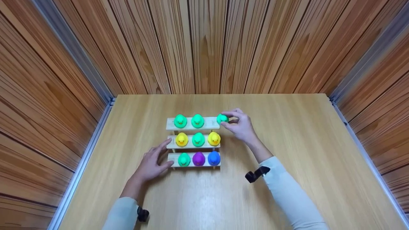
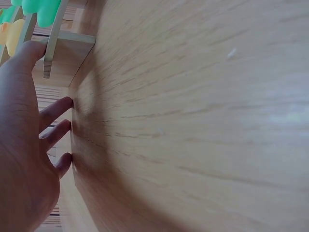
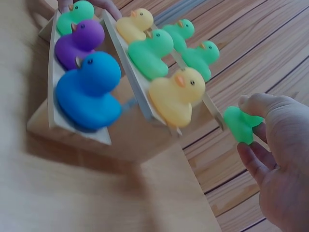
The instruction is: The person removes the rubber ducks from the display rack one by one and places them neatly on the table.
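Observation:
A three-tier wooden display rack (image 1: pixel 171 156) stands mid-table and carries rubber ducks. My right hand (image 1: pixel 240 124) pinches a green rubber duck (image 3: pixel 240 124) between thumb and fingers at the right end of the top tier. My left hand (image 1: pixel 151 163) is at the rack's left side, its thumb at the bottom tier's end and a finger at the middle tier; other fingertips (image 2: pixel 65 163) reach the table. Two green ducks sit on the top tier. A green duck (image 1: pixel 198 139) sits between yellow ones on the middle tier. Below are green, purple (image 1: pixel 198 158) and blue (image 3: pixel 89 92) ducks.
The rack stands on a light wooden table (image 1: pixel 287 127). Wood-plank walls (image 1: pixel 207 48) rise behind and at both sides, with grey metal framing (image 1: pixel 96 80) at the corners. A dark wrist mount (image 1: pixel 257 174) sticks out from the right sleeve.

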